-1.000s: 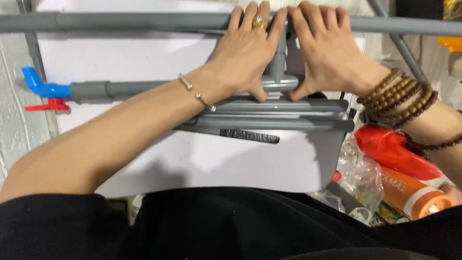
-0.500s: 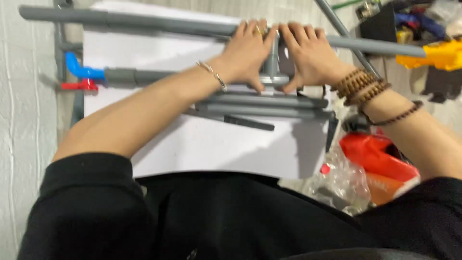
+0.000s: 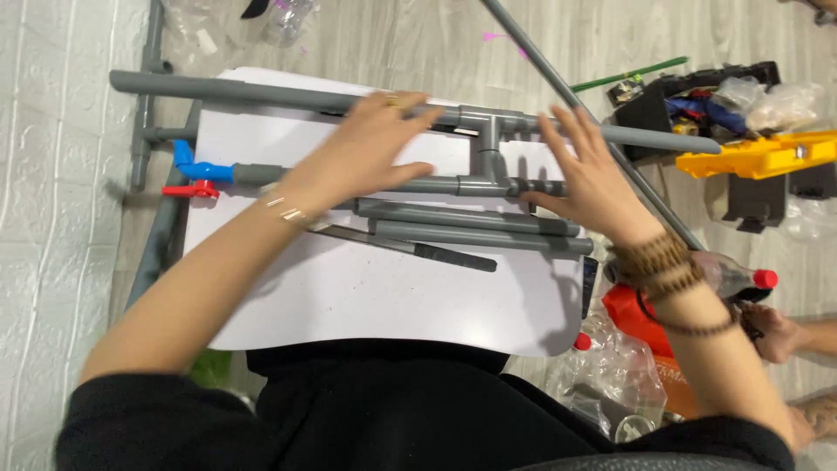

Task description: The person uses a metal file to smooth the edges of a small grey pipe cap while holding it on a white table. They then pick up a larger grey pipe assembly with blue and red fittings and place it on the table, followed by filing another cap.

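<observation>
A grey pipe assembly (image 3: pixel 261 92) lies across a small white table (image 3: pixel 375 292), two long runs joined by a short upright piece with tee fittings (image 3: pixel 491 144). My left hand (image 3: pixel 370 148) hovers over the lower run, fingers spread, holding nothing. My right hand (image 3: pixel 586 170) is also spread, its thumb near the ribbed end of the lower run. A blue valve with a red handle (image 3: pixel 193 174) sits at the left end. Two loose grey pipes (image 3: pixel 471 227) and a dark-handled saw (image 3: pixel 436 255) lie in front of the hands.
A long thin grey pipe (image 3: pixel 567 87) slants across the floor at the right. A black toolbox with a yellow tray (image 3: pixel 758 153), a plastic bottle with a red cap (image 3: pixel 741 277), clear bags (image 3: pixel 610 375) and another person's hand (image 3: pixel 776 331) are at the right.
Both hands let go of the upright joining piece and spread apart, left going left, right going right. The camera has pulled back, showing more floor.
</observation>
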